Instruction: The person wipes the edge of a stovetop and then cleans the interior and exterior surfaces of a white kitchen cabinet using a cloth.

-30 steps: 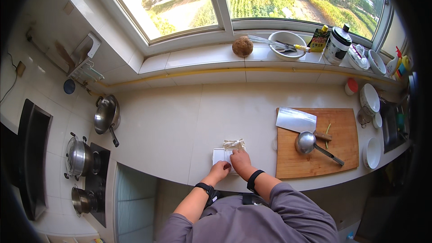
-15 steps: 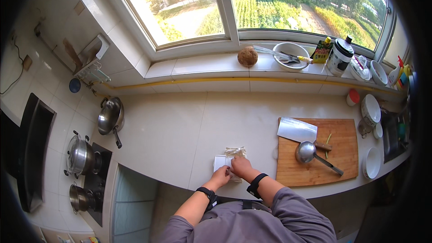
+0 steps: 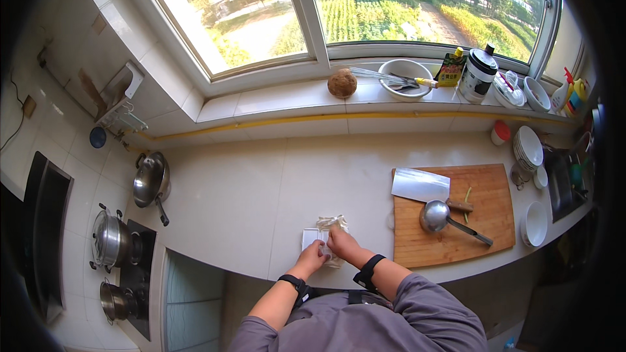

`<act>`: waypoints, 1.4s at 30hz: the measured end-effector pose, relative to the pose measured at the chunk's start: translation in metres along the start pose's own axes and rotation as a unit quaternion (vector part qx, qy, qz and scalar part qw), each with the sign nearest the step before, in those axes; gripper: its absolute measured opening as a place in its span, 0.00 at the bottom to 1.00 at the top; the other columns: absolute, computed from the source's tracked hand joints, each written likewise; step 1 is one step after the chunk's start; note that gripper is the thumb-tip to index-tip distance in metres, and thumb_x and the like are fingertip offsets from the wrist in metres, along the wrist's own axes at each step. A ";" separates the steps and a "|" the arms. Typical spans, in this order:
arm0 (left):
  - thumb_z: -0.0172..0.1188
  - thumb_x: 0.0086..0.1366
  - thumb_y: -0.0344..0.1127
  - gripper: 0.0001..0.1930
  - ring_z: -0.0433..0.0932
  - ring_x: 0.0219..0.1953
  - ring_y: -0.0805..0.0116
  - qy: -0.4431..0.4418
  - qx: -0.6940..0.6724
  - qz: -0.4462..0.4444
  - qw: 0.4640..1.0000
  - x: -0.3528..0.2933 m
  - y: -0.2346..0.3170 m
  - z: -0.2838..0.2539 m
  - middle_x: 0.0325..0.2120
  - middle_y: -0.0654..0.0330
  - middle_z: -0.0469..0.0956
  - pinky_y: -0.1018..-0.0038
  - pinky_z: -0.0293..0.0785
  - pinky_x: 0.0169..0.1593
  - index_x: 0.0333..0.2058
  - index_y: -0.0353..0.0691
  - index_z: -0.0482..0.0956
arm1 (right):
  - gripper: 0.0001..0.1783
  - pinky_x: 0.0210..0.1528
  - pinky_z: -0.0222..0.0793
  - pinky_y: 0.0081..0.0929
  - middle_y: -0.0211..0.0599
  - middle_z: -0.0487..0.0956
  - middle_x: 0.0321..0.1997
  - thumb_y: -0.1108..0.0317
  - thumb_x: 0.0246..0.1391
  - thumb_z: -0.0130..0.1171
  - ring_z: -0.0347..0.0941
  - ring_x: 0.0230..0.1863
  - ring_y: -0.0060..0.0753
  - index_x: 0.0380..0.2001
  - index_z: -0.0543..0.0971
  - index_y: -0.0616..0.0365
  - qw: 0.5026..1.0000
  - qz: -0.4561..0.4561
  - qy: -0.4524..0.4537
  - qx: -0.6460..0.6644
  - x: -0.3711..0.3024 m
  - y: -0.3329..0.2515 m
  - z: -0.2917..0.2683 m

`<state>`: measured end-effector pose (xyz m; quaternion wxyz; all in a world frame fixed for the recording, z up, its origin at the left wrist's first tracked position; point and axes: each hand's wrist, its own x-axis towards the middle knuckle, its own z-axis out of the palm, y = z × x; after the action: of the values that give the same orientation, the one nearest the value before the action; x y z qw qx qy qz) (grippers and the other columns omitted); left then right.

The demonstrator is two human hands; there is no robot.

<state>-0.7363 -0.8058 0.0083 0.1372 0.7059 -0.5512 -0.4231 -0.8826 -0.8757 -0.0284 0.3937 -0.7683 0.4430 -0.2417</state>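
Observation:
Near the counter's front edge, my left hand (image 3: pixel 312 258) and my right hand (image 3: pixel 342 244) work close together, fingers curled in. Between them lies a small white case with a flat panel (image 3: pixel 310 237) to the left, resting on or beside a crumpled whitish cloth (image 3: pixel 332 221). The left fingertips pinch at the case's near part. My right fingers are bent down over its right side and the cloth. What either hand grips is hidden by the fingers and too small to make out. Dark bands circle both wrists.
To the right, a wooden cutting board (image 3: pixel 417 251) bears a cleaver (image 3: pixel 420 184), a steel ladle (image 3: pixel 435 216) and green strips. White bowls (image 3: pixel 535 225) stand beyond it by the sink (image 3: pixel 566 186). A wok (image 3: pixel 151 178) sits at left, near pots (image 3: pixel 112 238) on the stove.
The whole view has shifted slightly. Both hands stay at the white case; the right fingers have shifted a little, and the left hand keeps its pinch.

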 end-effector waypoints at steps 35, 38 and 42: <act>0.56 0.66 0.28 0.09 0.76 0.37 0.73 0.325 -0.318 0.001 0.891 -0.103 -0.135 -0.124 0.36 0.61 0.79 0.77 0.73 0.43 0.42 0.33 0.78 | 0.10 0.45 0.72 0.24 0.30 0.76 0.44 0.70 0.62 0.51 0.76 0.43 0.25 0.46 0.73 0.58 0.847 0.160 -0.318 0.395 0.008 -0.182 0.030; 0.59 0.62 0.28 0.09 0.77 0.41 0.64 0.417 -0.137 0.073 0.896 -0.108 -0.186 -0.134 0.39 0.55 0.77 0.71 0.74 0.45 0.42 0.35 0.79 | 0.08 0.44 0.72 0.23 0.31 0.77 0.44 0.70 0.62 0.51 0.76 0.42 0.25 0.43 0.74 0.57 0.843 0.193 -0.294 0.407 0.010 -0.173 0.036; 0.61 0.60 0.30 0.15 0.69 0.54 0.51 0.364 0.041 0.018 0.930 -0.117 -0.218 -0.126 0.52 0.51 0.68 0.59 0.67 0.57 0.46 0.41 0.78 | 0.07 0.44 0.72 0.23 0.32 0.78 0.43 0.70 0.62 0.50 0.75 0.42 0.25 0.41 0.74 0.57 0.850 0.245 -0.251 0.393 0.005 -0.167 0.042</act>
<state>-0.5016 -0.6582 -0.0073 0.3073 0.8065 -0.4926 -0.1116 -0.7680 -0.8136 0.0840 0.8073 -0.4504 0.3706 -0.0900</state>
